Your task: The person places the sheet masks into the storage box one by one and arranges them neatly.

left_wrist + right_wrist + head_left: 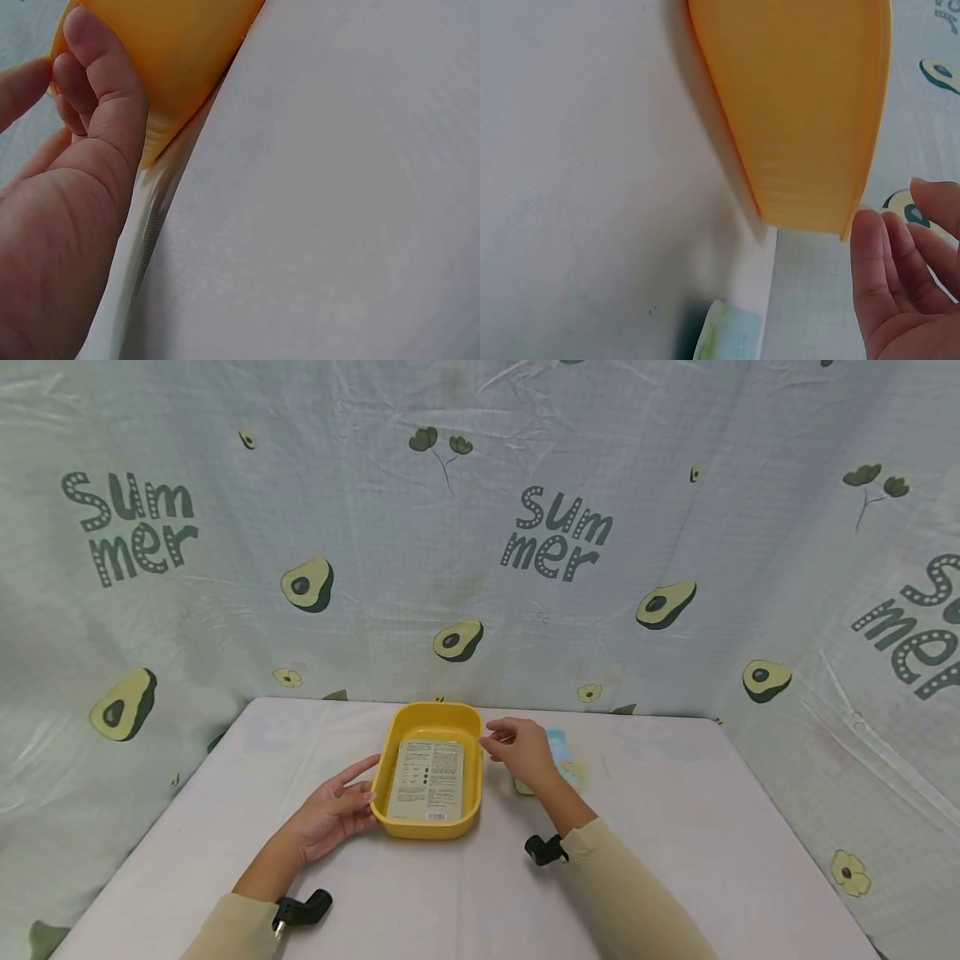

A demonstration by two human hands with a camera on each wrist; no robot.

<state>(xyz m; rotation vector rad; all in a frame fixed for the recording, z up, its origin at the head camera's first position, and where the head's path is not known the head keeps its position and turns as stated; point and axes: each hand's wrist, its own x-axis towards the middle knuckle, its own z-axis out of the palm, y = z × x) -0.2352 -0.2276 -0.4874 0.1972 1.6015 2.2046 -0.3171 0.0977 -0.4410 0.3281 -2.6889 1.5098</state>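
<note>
A yellow plastic tray (431, 832) stands on the table. Inside it lies a flat pale packet (427, 781) with printed text, dark dots and a barcode. My left hand (337, 810) is at the tray's left side, relaxed fingers (105, 67) against the outer wall near the rim. On the opposite side, my right hand (525, 752) hovers with loosely bent fingers (868, 251) right by the rim, holding nothing. Beyond and partly beneath that hand lies a light blue and yellow-green packet (558, 747), partly hidden by the hand and wrist.
The white-covered table (660, 827) extends on both sides of the tray. A hanging sheet (390, 527) printed with avocados and lettering borders its back and sides. Each wrist bears a small black camera, one (303, 908) left and one (546, 850) right.
</note>
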